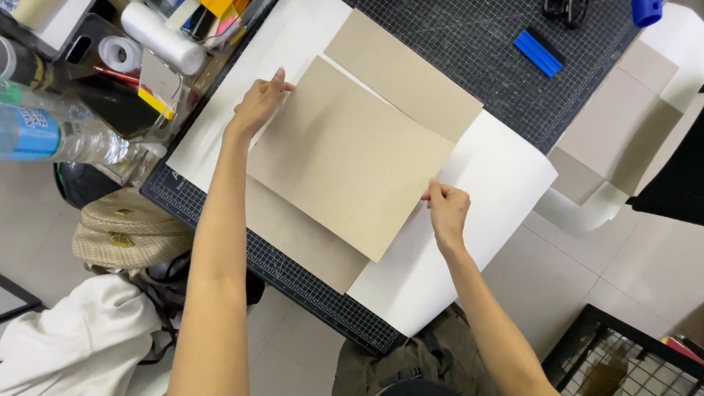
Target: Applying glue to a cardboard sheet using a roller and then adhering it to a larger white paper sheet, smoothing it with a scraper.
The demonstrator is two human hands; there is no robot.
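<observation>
A large grey-brown cardboard sheet lies tilted over a white paper sheet on a black grid cutting mat. My left hand grips the sheet's far left corner. My right hand pinches its right edge near the lower corner. A second cardboard sheet sticks out behind it, and a third shows beneath its near side.
A blue scraper rests on the mat at the back right. More cardboard and paper lie to the right. At the left stand a plastic bottle, tape rolls and clutter. A woven bag sits below the table.
</observation>
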